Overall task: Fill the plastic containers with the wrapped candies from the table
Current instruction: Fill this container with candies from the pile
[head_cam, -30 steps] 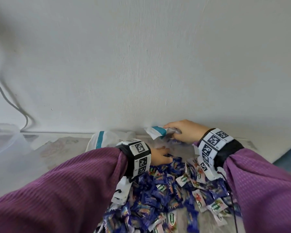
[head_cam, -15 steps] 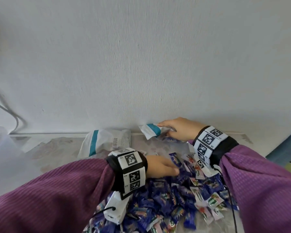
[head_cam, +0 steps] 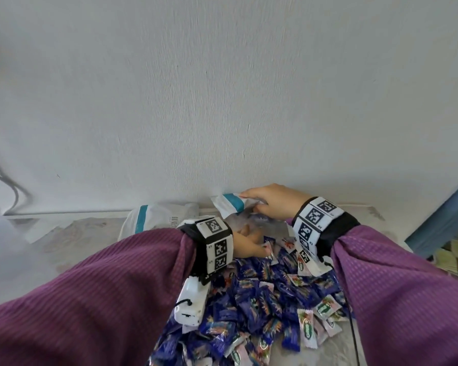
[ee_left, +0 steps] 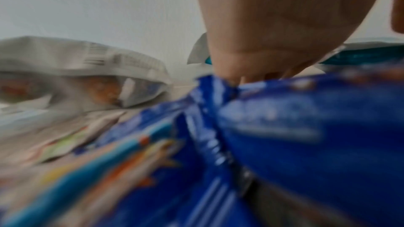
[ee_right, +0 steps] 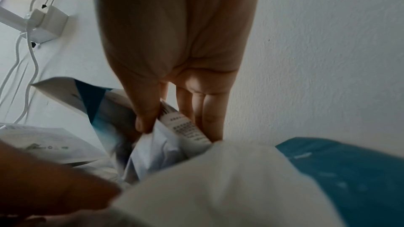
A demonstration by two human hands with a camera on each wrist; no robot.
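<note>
Head view: right hand (head_cam: 271, 204) pinching white-and-teal bag (head_cam: 229, 206) by wall, left hand (head_cam: 245, 245) now drawn back from pile's far edge, fingers curled into blue wrapped candies (head_cam: 254, 302) heaped on table (head_cam: 72, 241); gathering apparently under way, no container filled.

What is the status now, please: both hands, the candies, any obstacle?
Right hand pinches white-and-teal bag by the wall. Left hand down on wrapped candies, grip unclear. Second bag lies left. Container not clearly seen.
</note>
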